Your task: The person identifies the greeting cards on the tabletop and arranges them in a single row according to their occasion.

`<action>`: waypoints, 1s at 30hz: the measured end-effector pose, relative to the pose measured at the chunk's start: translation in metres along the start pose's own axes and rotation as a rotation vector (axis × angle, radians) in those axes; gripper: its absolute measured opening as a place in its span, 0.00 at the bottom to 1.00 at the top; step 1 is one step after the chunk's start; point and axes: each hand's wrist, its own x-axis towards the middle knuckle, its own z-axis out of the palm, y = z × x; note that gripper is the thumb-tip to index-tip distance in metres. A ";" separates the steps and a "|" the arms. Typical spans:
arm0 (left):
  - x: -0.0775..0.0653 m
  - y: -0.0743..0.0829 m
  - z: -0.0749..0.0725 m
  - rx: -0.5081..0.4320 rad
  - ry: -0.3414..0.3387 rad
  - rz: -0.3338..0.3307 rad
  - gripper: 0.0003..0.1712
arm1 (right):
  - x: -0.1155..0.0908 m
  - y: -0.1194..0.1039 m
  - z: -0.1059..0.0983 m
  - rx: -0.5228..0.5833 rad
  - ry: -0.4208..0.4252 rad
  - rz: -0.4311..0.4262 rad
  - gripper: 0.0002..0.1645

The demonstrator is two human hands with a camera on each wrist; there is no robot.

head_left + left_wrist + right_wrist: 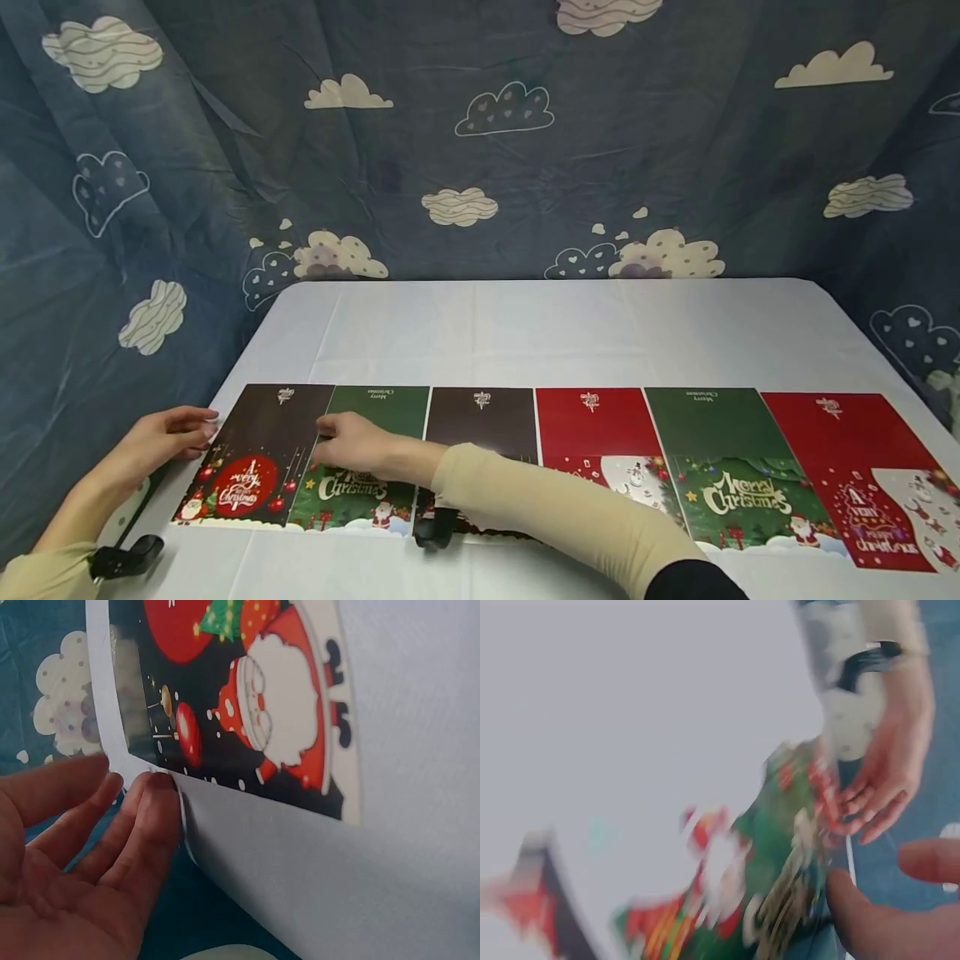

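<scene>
My left hand is at the table's left edge, beside a dark Christmas card with a red round motif. In the left wrist view its loosely bent fingers reach to the card's edge near a printed Santa, holding nothing. My right hand hovers over the green Christmas card just right of the dark one, fingertips near the line where the two meet. The right wrist view is blurred; there the thumb and a finger stand apart with nothing between them. The right forearm partly covers a second dark card.
The row continues rightward with a red card, another green card and another red card, all laid flat and unfolded. Beneath is a white-covered table. A blue cloud-patterned curtain hangs behind and at the sides.
</scene>
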 end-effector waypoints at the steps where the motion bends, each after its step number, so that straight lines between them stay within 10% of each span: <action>1: 0.000 0.000 0.000 -0.009 0.006 0.001 0.27 | 0.000 0.000 0.001 0.155 -0.005 0.031 0.35; 5: -0.002 0.000 -0.002 -0.036 0.018 0.002 0.25 | 0.000 -0.004 0.005 0.585 0.001 0.111 0.37; 9: -0.005 0.001 -0.002 -0.047 0.007 -0.011 0.25 | 0.001 -0.004 0.008 0.735 0.011 0.122 0.37; 30: 0.003 0.004 0.001 -0.070 -0.007 -0.122 0.33 | 0.003 0.000 0.011 0.741 -0.004 0.090 0.37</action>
